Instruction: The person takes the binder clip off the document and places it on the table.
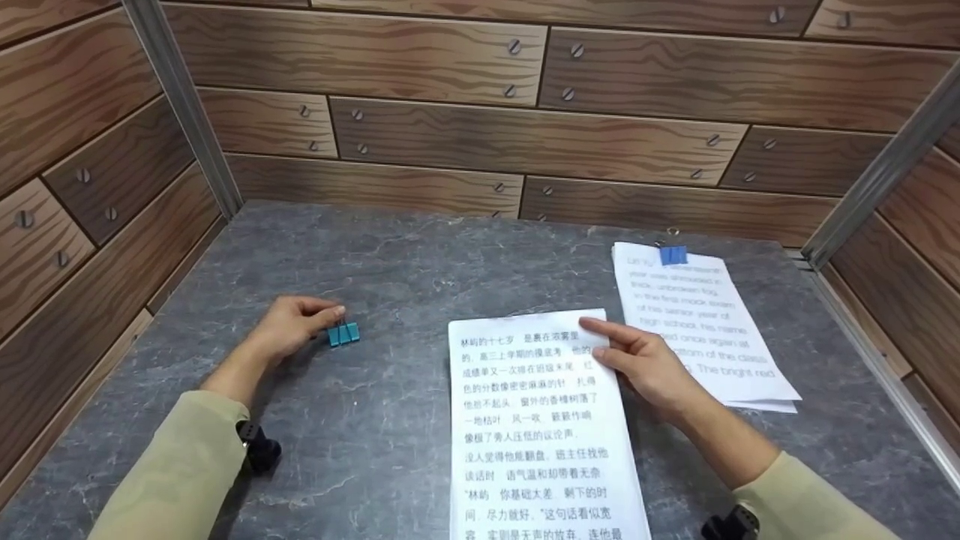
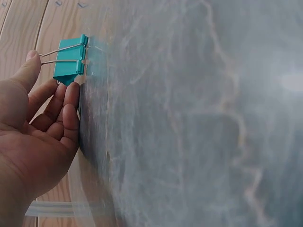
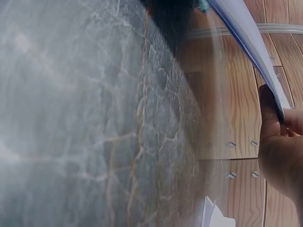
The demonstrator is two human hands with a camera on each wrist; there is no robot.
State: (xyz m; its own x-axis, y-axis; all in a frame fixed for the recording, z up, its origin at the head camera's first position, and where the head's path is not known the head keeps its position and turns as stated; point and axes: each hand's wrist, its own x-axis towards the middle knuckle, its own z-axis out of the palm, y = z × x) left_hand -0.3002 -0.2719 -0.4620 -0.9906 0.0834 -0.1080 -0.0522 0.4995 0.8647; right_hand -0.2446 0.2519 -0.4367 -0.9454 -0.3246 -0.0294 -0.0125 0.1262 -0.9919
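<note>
A teal binder clip is pinched by its wire handles between the thumb and fingers of my left hand, at the left of the table. In the left wrist view the clip shows its two wire arms, with the thumb at their ends and the other fingers curled below. My right hand grips the upper right edge of a stack of white sheets printed with Chinese text. Seen from the right wrist, the sheets stand off the tabletop, held between thumb and fingers.
Behind my right hand lies another stack of papers with English print, fastened at its top by a blue binder clip. The grey marbled table is bounded by wood-patterned walls and metal posts.
</note>
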